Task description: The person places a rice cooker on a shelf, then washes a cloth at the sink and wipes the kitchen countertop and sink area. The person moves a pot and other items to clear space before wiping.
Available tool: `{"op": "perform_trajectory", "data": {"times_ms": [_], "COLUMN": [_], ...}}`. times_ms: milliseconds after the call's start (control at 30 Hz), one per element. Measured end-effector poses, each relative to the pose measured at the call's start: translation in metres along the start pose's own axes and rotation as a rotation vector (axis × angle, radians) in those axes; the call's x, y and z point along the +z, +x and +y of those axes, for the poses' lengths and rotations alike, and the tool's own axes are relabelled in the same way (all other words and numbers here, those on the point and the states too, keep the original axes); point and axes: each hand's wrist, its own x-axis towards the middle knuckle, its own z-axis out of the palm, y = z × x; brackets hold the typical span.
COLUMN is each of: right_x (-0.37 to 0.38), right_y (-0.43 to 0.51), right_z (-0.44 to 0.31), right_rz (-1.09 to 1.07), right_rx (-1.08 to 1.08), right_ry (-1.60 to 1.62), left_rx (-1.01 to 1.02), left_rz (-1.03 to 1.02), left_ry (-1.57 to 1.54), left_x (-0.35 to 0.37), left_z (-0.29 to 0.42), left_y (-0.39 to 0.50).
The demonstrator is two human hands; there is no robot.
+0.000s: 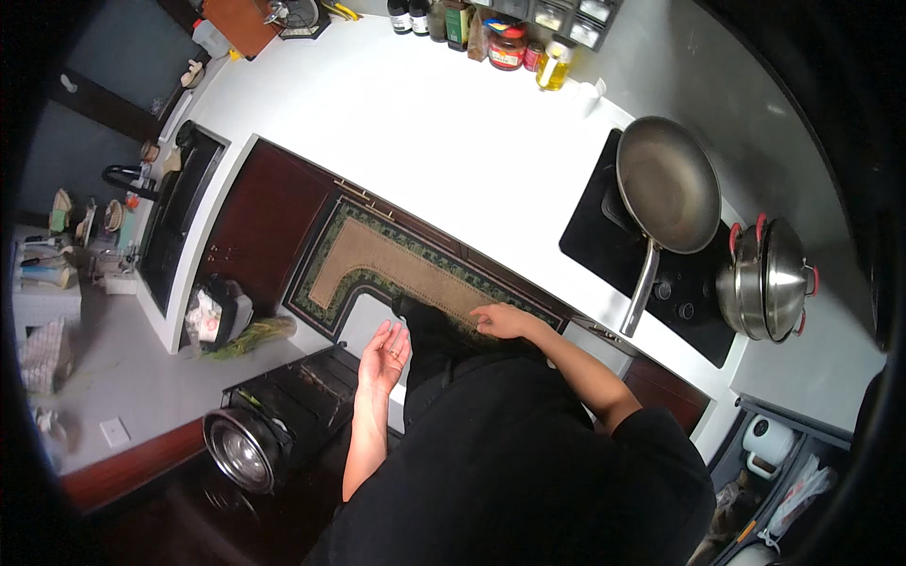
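Observation:
My left hand [384,356] is raised at my left side, palm up, with a ring on one finger and nothing in it. My right hand [501,320] hangs before my waist over the patterned floor mat [396,262]. Its fingers are loosely bent and I see nothing in them. Neither hand touches the white countertop [425,127] ahead of me. To the right, a wok [669,184] rests on the black cooktop [591,212], its metal handle reaching past the cooktop's near edge. Beside it stands a lidded steel pot [768,279] with red grips.
Jars and bottles [507,49] line the back wall. A black sink [185,212] with a dark faucet [131,180] lies left. Behind my left hand, a steel basin [238,451] sits on a black rack [304,389]. Green stalks [255,336] lie near a bag [209,311].

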Motion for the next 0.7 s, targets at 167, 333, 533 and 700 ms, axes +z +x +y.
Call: {"op": "perform_trajectory", "data": {"times_ms": [167, 333, 533, 700], "right_x": [-0.035, -0.06, -0.079, -0.102], "right_y": [0.069, 0.163, 0.251, 0.314], "right_z": [-0.054, -0.142, -0.228, -0.251], "right_rz": [0.032, 0.032, -0.054, -0.235], "right_rx": [0.091, -0.064, -0.266, -0.213], "right_ry": [-0.202, -0.226, -0.352, -0.345], "left_rx": [-0.063, 0.12, 0.376, 0.41], "left_rz": [-0.035, -0.144, -0.074, 0.143], "left_ry": [-0.015, -0.007, -0.142, -0.312], "left_x": [0.005, -0.005, -0.077, -0.094], "left_z": [0.077, 0.189, 0.287, 0.314], "left_y": [0.059, 0.084, 0.083, 0.09]}}
